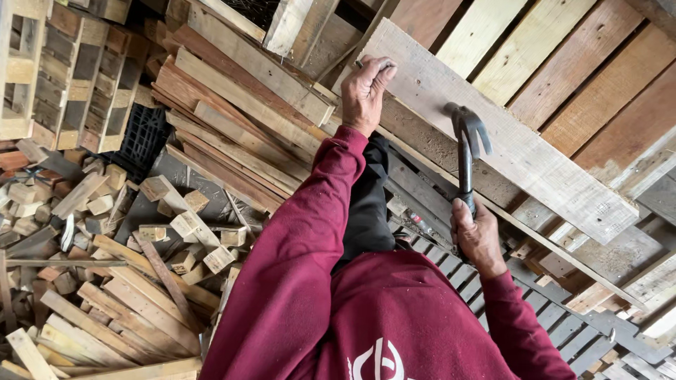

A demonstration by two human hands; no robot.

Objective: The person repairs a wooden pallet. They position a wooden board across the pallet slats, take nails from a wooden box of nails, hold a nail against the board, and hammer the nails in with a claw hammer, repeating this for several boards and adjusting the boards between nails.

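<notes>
A person's left hand pinched a small nail against the far end of a pale, weathered wooden plank lying across stacked pallets; the right hand gripped a dark steel claw hammer raised just beside it; a glancing blow could catch those fingers or bend the nail.

Pallet carries a pale plank (laid slantwise); offcuts litter floor.
</notes>
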